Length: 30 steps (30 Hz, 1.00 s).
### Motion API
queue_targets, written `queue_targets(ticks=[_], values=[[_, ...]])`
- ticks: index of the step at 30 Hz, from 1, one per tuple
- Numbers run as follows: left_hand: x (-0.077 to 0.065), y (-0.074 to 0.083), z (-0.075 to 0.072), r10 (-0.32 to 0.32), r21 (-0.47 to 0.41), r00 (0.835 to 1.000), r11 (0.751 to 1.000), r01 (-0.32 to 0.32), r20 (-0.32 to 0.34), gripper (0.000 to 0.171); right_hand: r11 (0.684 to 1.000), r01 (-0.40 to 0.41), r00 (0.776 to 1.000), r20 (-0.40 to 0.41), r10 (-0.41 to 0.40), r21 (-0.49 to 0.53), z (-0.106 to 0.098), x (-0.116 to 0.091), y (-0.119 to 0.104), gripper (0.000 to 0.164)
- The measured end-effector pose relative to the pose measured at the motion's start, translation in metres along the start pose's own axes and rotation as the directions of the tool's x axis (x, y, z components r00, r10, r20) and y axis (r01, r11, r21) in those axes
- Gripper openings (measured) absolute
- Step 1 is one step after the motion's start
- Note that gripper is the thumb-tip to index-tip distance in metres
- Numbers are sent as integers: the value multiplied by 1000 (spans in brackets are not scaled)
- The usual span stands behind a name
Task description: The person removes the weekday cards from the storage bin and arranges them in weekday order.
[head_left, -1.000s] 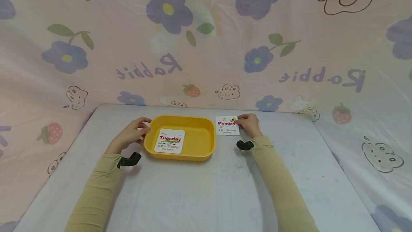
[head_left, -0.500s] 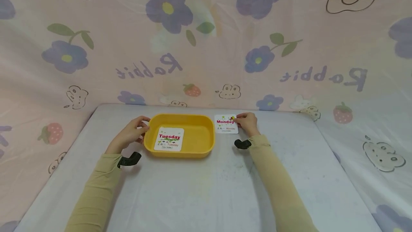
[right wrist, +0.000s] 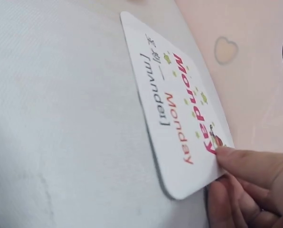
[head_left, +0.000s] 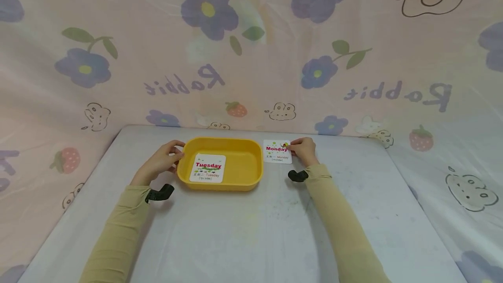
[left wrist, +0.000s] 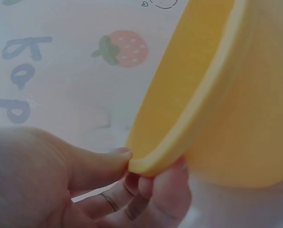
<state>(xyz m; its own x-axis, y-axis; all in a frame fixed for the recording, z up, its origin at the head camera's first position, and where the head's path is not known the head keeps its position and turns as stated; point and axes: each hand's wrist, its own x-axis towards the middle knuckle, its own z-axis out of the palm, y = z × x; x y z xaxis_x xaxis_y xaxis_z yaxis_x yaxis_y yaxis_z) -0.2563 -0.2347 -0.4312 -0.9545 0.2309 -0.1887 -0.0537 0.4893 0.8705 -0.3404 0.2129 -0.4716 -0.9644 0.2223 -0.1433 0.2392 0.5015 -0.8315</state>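
My left hand [head_left: 158, 163] pinches the left end of the yellow tray [head_left: 243, 167], thumb on the rim and fingers below it, while my right hand [head_left: 305, 151] holds the Monday card [head_left: 276, 154] by its right edge, thumb on the printed face and fingers underneath. That card sits just right of the tray, outside it; whether it lies wholly flat on the surface [head_left: 235, 230], I can't tell. My hold takes in only one edge, so I reckon the card could swivel or droop at its far side if I raised it, and catch the tray's wall if carried across too low. A thin, smooth card might also slip should my thumb ease off. On the other side, tugging or tipping the tray by that one end could send the Tuesday card [head_left: 207, 170], loose in its left part, sliding across the floor of it.
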Motion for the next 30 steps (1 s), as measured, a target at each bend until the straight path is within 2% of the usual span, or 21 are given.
queue_targets(ticks=[8,15,20,26,30], values=[[3,-2,2,5,-6,1000,1000,-5,-22,43,1000,18,1000,-8,-18,25,-3,-4,-1,19],[0,-3,2,-2,-10,1000,1000,2,-11,43,985,17,1000,-29,-12,171,-3,-9,-8,24],[0,-3,0,-6,0,1000,1000,6,-6,43,953,43,996,61,-64,300,-3,-16,-29,30],[1,-3,1,-25,5,1000,1000,25,-7,43,925,41,972,199,-124,378,-2,-30,-66,35],[1,-3,1,-15,-3,1000,1000,15,-4,43,911,60,955,243,-172,408,9,-40,-84,34]])
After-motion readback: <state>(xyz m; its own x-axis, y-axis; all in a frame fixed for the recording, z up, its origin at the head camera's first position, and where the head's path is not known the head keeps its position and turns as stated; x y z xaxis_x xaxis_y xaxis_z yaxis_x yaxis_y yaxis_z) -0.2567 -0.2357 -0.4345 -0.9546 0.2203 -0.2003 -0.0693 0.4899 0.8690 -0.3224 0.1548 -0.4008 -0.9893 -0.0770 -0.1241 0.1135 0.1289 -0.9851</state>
